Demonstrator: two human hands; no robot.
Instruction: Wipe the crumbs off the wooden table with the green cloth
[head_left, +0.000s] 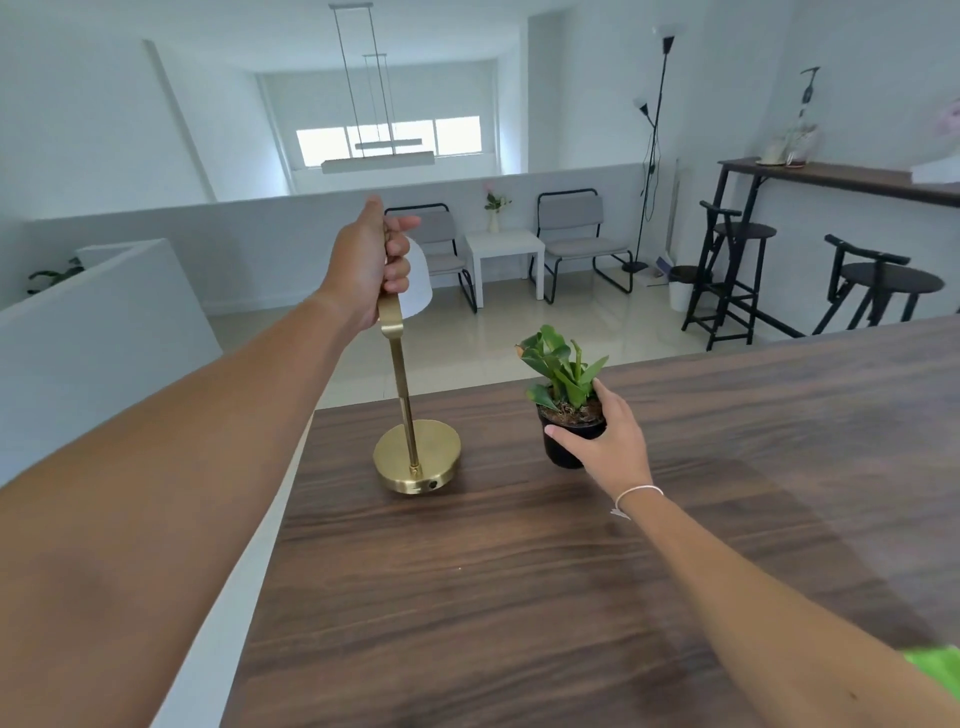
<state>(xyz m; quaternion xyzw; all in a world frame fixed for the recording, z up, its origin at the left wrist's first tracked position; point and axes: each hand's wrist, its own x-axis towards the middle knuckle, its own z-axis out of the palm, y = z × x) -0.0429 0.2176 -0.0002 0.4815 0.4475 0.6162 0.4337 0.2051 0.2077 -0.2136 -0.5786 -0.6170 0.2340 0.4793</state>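
The dark wooden table (545, 597) fills the lower right of the head view. A strip of the green cloth (935, 667) shows at the right edge, partly behind my right forearm. My left hand (371, 260) is closed around the top of a brass table lamp (415, 457), just under its white shade; the lamp's round base rests near the table's far left corner. My right hand (610, 441) grips the black pot of a small green plant (569, 400) standing on the table. One tiny pale speck lies near the table's middle; other crumbs are too small to see.
The table's left edge runs beside a white low wall (104, 322). Beyond the far edge the floor drops to a room with two grey chairs, a white side table (504, 249), a floor lamp and black bar stools (737, 260).
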